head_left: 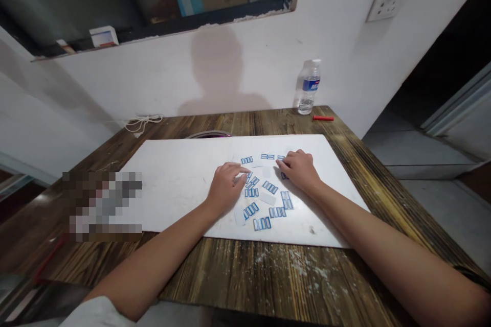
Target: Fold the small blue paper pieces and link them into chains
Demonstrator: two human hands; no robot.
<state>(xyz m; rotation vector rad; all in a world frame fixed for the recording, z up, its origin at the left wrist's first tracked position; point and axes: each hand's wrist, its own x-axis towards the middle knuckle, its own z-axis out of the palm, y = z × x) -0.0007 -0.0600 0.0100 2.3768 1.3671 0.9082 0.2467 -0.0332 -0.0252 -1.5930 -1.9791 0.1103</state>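
Observation:
Small white cards (262, 224) with blue bar-like markings lie scattered face up on a white board (176, 179). A few pieces among them, such as a plain white card (267, 198), show no markings. At the left edge of the cards is my left hand (227, 185), index finger and thumb apart, fingertips by a marked card (252, 192). Across from it, my right hand (301, 169) rests low on the board with bent fingers, its fingertips at the right-hand cards and partly covering them. Neither hand visibly grips a card.
The board lies on a dark wooden table (230, 276) with pale flecks near its front edge. Toward the wall stand a water bottle (310, 87) and, beside it, a red stick-like object (323, 118). A white cable (143, 122) lies back left. Something at left is pixelated.

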